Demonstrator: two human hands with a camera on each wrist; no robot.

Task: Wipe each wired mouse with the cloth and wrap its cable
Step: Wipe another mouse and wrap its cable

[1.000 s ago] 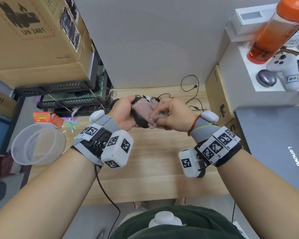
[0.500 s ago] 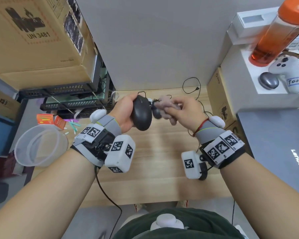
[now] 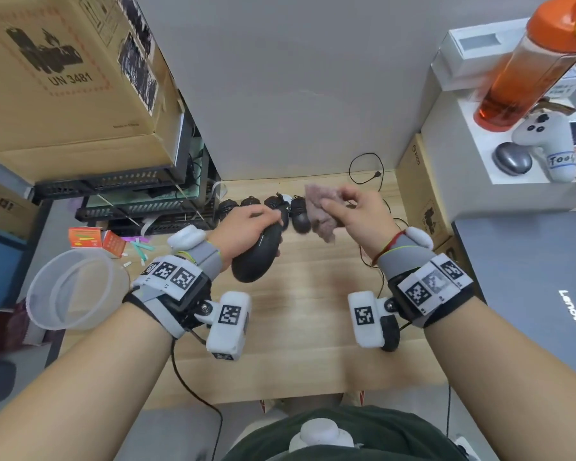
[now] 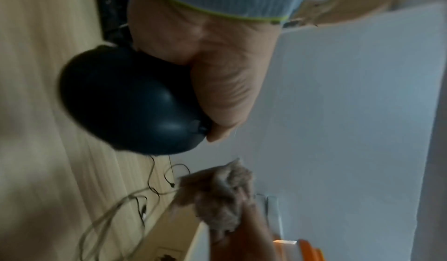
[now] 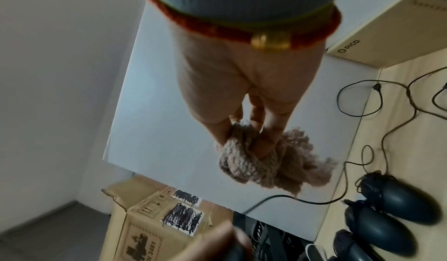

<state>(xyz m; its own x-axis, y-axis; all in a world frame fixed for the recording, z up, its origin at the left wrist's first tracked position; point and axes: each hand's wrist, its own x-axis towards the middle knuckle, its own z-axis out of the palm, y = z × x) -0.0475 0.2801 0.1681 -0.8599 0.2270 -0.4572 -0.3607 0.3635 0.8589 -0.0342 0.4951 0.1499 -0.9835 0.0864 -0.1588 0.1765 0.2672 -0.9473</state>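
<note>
My left hand [image 3: 246, 224] grips a black wired mouse [image 3: 256, 254] above the wooden desk [image 3: 296, 311]; the left wrist view shows the same mouse [image 4: 130, 102] against my palm. Its cable [image 5: 290, 198] runs off toward the back. To the right, my right hand [image 3: 350, 211] pinches a fuzzy pinkish-grey cloth [image 3: 320, 211], held apart from the mouse. The right wrist view shows the cloth [image 5: 266, 162] bunched under my fingertips. Several black mice with wrapped cables [image 3: 266, 202] lie in a row at the desk's back edge; three of these mice [image 5: 396, 204] show below the cloth.
Loose black cables [image 3: 366, 168] lie at the back right. A cardboard box [image 3: 64, 78] and black racks [image 3: 130, 207] stand on the left, a clear round tub [image 3: 74, 287] below them. A grey laptop [image 3: 539, 287] lies on the right, beside a white box [image 3: 479, 144] with an orange bottle [image 3: 529, 61].
The cloth covered the mouse a second ago. My right hand has lifted it off to the right, and my left hand has turned the mouse and lowered it slightly toward me.
</note>
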